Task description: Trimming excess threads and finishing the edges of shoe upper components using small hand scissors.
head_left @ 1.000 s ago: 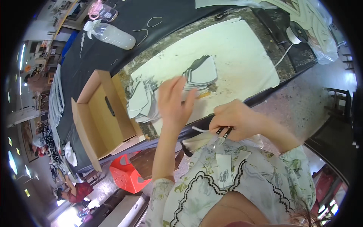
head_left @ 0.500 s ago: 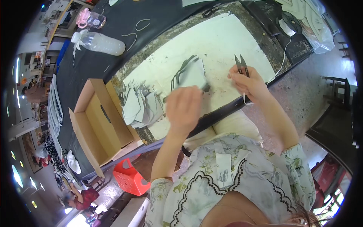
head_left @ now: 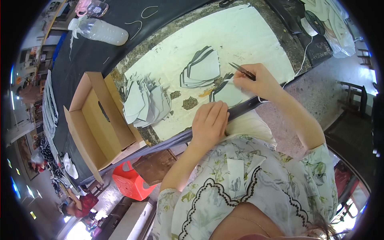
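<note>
My right hand is closed round small dark thread snips, their blades pointing up and left. Under those fingers lies a pale piece with a dark edge, at the table's front edge. My left hand has its fingers curled together at the near left corner of that piece; the fingertips are partly hidden. A fanned stack of similar pale pieces lies just beyond, apart from both hands. A larger loose heap of pale pieces sits to the left.
White sheeting, worn through in spots, covers the worktop. An open cardboard box stands at the left. Farther back are a plastic bottle and a pink-lidded jug. A thread spool sits at far right; a red stool is below.
My left hand has moved right and nearer, off the fanned stack. One piece now lies apart at the front edge. My right hand has come left, tilting the snips leftward.
</note>
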Tool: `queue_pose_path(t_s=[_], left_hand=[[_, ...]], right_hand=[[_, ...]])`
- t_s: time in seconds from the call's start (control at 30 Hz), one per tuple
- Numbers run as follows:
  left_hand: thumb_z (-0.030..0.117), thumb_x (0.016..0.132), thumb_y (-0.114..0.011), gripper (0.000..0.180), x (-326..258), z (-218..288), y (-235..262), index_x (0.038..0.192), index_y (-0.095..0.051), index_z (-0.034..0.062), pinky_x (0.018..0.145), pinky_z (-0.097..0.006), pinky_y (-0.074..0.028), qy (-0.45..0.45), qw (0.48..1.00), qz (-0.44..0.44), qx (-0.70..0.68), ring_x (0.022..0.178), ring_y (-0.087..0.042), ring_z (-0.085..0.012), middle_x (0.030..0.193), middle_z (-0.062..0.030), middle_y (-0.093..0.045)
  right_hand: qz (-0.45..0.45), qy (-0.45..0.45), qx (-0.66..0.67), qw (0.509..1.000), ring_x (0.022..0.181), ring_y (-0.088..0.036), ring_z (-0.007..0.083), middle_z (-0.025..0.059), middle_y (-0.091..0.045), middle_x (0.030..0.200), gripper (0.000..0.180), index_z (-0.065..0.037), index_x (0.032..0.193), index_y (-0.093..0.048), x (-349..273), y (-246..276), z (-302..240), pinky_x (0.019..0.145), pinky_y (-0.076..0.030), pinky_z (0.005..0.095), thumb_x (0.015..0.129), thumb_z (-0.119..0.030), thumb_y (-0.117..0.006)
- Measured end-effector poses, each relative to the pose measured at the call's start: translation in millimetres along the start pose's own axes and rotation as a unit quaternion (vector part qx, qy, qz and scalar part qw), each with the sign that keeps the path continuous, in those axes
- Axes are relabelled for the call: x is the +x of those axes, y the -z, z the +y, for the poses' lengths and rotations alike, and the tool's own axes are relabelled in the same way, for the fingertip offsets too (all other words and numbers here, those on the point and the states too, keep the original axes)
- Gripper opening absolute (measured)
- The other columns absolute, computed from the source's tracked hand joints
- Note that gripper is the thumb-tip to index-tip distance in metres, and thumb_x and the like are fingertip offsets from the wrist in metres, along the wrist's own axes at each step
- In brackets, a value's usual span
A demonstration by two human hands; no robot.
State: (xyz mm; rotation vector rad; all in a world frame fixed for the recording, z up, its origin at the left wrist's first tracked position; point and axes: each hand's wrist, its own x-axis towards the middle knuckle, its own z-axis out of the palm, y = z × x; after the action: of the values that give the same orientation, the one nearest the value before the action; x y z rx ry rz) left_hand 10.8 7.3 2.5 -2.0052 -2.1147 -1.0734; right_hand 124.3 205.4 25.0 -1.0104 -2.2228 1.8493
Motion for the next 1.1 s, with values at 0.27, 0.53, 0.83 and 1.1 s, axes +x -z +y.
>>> queue_pose_path(t_s=[0.27,0.53,0.83,1.1], left_hand=[[0.001,0.073,-0.073,0.033,-6,-4,-4,0.107,-0.068,0.0006,0.083,-0.039,-0.052,-0.003,1.0,0.014,-0.01,0.098,-0.062,-0.0288,0.11,-0.011,-0.066],[0.0,0.074,-0.072,0.031,-7,-4,-5,0.105,-0.068,0.0,0.083,-0.039,-0.052,0.011,0.999,0.024,-0.037,0.098,-0.062,-0.0298,0.11,-0.0116,-0.066],[0.001,0.079,-0.069,0.035,-1,-7,-6,0.113,-0.06,-0.0014,0.089,-0.042,-0.049,0.07,0.997,0.016,-0.025,0.102,-0.059,-0.0349,0.113,-0.0164,-0.064],[0.004,0.076,-0.068,0.043,6,-7,-7,0.118,-0.061,0.0005,0.089,-0.042,-0.048,0.105,0.994,-0.002,-0.023,0.102,-0.057,-0.033,0.112,-0.0128,-0.06]], right_hand=[[-0.024,0.052,-0.056,0.997,0.057,-0.045,0.0077,0.004,-0.053,0.059,0.018,0.003,0.074,-0.06,5,-38,-8,0.052,-0.037,0.0286,0.08,-0.015,-0.062],[-0.011,0.036,-0.058,0.998,0.057,-0.043,0.0089,0.004,-0.051,0.058,0.018,0.002,0.075,-0.06,3,-36,-18,0.052,-0.037,0.03,0.08,-0.015,-0.061],[-0.02,0.063,-0.102,0.993,0.056,-0.045,0.0121,0.0084,-0.052,0.058,0.019,0.004,0.075,-0.061,6,-25,-22,0.053,-0.039,0.0316,0.081,-0.014,-0.061],[-0.051,0.076,-0.164,0.982,0.052,-0.052,0.0204,0.0143,-0.057,0.059,0.02,0.005,0.076,-0.062,13,-7,-21,0.053,-0.042,0.0355,0.08,-0.015,-0.063]])
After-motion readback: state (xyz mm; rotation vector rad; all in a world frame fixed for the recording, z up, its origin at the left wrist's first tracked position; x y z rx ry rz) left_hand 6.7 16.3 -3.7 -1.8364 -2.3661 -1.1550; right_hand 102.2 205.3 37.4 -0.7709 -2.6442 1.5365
